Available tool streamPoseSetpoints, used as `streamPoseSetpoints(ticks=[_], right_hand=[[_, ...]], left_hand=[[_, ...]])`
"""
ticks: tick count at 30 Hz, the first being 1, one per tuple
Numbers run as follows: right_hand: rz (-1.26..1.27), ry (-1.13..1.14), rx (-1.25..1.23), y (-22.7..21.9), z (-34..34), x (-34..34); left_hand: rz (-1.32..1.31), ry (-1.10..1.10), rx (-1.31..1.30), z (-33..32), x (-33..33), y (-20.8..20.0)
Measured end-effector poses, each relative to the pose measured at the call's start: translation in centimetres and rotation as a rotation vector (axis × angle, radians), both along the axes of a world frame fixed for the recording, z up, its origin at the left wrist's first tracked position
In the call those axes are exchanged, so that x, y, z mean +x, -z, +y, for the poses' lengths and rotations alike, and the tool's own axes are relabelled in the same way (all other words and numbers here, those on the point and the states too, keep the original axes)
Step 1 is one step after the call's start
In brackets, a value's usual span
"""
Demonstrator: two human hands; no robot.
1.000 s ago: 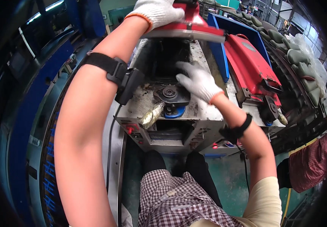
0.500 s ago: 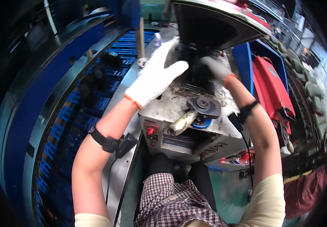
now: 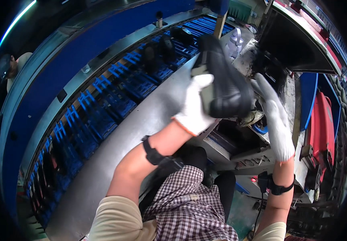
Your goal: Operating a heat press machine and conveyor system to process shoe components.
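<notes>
A black leather shoe with an olive-grey patch on its side is raised in front of me. My left hand, in a white knit glove with an orange cuff, grips it from the left, the thumb across that patch. To the right of the shoe is my right hand, gloved alike, its fingers stretched out and pointing up and away. It looks apart from the shoe and slightly blurred. Behind the shoe stands a worn light-coloured machine, its middle partly hidden by the shoe and glove.
Left of me a conveyor of blue rods curves past, carrying several dark shoes. A bare metal ledge borders it. The machine's dark raised hood overhangs at upper right, beside a red case. Another person is beyond the conveyor.
My left hand has come away from the machine and now holds the black shoe. My right hand has drawn back toward me, fingers extended. The view has turned left toward the conveyor.
</notes>
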State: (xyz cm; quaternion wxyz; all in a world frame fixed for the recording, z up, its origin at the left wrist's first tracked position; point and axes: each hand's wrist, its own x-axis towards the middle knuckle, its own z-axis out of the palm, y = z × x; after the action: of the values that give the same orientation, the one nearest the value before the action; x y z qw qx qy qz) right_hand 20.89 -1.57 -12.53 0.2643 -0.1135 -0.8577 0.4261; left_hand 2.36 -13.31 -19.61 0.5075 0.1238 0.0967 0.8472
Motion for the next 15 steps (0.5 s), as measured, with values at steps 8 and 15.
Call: streamPoseSetpoints(ticks=[8,15], right_hand=[[0.093,0.494,0.273,6.4,5.8,9.6],[-0.062,0.831,0.45,12.4,7.6,11.0]], left_hand=[[0.151,-0.448,-0.791,-6.3,-17.9,6.0],[1.005,-0.557,-1.07,-5.9,-38.8,20.4]])
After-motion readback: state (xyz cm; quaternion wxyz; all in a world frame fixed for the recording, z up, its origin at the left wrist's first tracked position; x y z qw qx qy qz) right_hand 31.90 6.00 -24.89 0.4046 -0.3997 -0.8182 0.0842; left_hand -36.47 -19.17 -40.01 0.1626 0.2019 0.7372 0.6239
